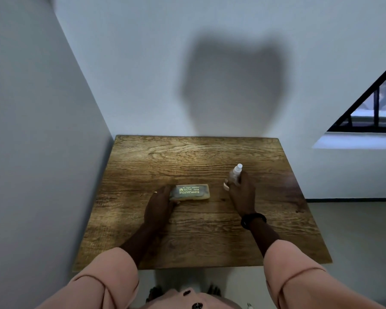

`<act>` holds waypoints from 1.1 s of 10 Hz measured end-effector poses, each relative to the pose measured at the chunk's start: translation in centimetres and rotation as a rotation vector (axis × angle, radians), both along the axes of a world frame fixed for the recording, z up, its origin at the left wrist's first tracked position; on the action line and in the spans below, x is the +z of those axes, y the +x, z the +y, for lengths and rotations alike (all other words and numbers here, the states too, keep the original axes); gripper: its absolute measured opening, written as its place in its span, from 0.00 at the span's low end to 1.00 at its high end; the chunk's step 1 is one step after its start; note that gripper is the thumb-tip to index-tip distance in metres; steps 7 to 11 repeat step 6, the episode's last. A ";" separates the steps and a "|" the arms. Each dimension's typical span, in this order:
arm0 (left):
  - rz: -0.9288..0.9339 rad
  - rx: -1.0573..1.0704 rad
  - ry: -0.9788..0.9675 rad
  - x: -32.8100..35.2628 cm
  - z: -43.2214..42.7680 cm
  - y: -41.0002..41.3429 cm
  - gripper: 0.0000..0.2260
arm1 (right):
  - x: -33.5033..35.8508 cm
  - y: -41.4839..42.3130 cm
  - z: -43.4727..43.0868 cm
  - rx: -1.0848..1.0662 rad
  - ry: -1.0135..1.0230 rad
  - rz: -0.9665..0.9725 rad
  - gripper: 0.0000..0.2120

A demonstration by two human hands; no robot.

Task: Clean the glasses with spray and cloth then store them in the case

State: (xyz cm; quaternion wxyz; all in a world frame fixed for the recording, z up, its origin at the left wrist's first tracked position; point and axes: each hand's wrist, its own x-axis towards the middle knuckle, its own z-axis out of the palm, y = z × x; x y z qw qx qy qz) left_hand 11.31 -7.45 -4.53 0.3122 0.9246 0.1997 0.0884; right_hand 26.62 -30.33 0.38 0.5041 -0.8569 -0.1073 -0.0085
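Note:
A closed translucent glasses case with gold lettering on its lid lies at the middle of the wooden table. My left hand grips the case's left end. To the right, a small clear spray bottle with a white cap stands upright, and my right hand is wrapped around its lower part. The glasses and the cloth are not in sight; dark shapes show faintly through the case lid.
The table stands in a corner, with a white wall along its far edge and another close on the left. A dark-framed window is at the right. Grey floor lies beyond the table's right edge.

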 end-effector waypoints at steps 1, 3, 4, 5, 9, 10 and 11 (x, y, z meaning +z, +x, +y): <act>0.016 -0.023 0.016 0.2 0.1 0.2 0.28 | 0.1 -0.5 1.3 0.047 -0.012 -0.014 0.16; 0.037 -0.029 0.017 0.1 0.1 0.3 0.29 | -1.2 -1.4 2.3 0.077 -0.071 -0.011 0.15; 0.026 -0.023 0.010 -0.4 0.2 0.4 0.29 | -1.9 -1.3 2.5 0.072 -0.108 -0.044 0.17; 0.010 -0.019 0.024 0.2 -0.1 0.1 0.31 | -1.2 -1.5 2.5 0.102 -0.138 -0.033 0.22; -0.059 0.018 0.046 0.6 0.1 0.4 0.31 | -1.8 -1.9 2.0 0.121 -0.127 -0.153 0.40; -0.059 0.018 0.046 0.6 0.1 0.4 0.31 | -1.8 -1.9 2.0 0.121 -0.127 -0.153 0.40; -0.059 0.018 0.046 0.6 0.1 0.4 0.31 | -1.8 -1.9 2.0 0.121 -0.127 -0.153 0.40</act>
